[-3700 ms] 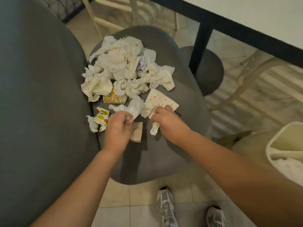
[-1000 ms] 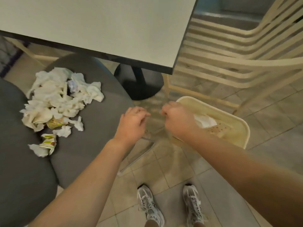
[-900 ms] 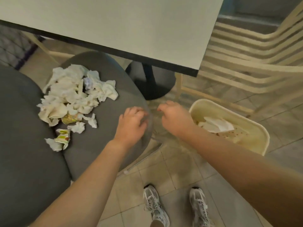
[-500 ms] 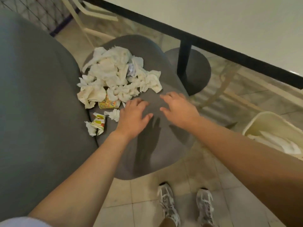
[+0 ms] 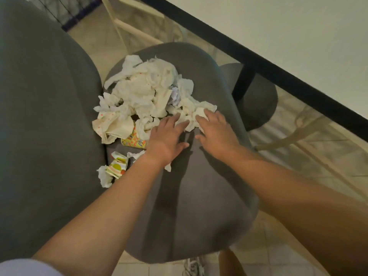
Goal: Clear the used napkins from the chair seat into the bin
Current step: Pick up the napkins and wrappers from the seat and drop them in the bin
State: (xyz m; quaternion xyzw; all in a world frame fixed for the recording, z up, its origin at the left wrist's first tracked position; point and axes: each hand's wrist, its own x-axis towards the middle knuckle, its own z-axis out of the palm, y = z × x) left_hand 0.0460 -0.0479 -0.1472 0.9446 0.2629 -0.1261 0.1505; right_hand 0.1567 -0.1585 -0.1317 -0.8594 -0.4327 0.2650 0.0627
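Reaching with both, I see my left hand (image 5: 166,139) and right hand (image 5: 214,132) spread wide. Fingertips of the 2 touch the napkins (image 5: 151,92) on the chair seat (image 5: 199,196), gripping nothing.

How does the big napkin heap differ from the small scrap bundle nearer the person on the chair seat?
The big napkin heap is mostly plain white; the small scrap bundle shows green, yellow and red print. The heap holds many crumpled pieces, the bundle few. Both hands, left and right, reach the heap; neither touches the bundle. Both lie on the chair seat.

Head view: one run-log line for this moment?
left hand open, reaching napkin pile | right hand open on crumpled napkin | chair seat uncleared
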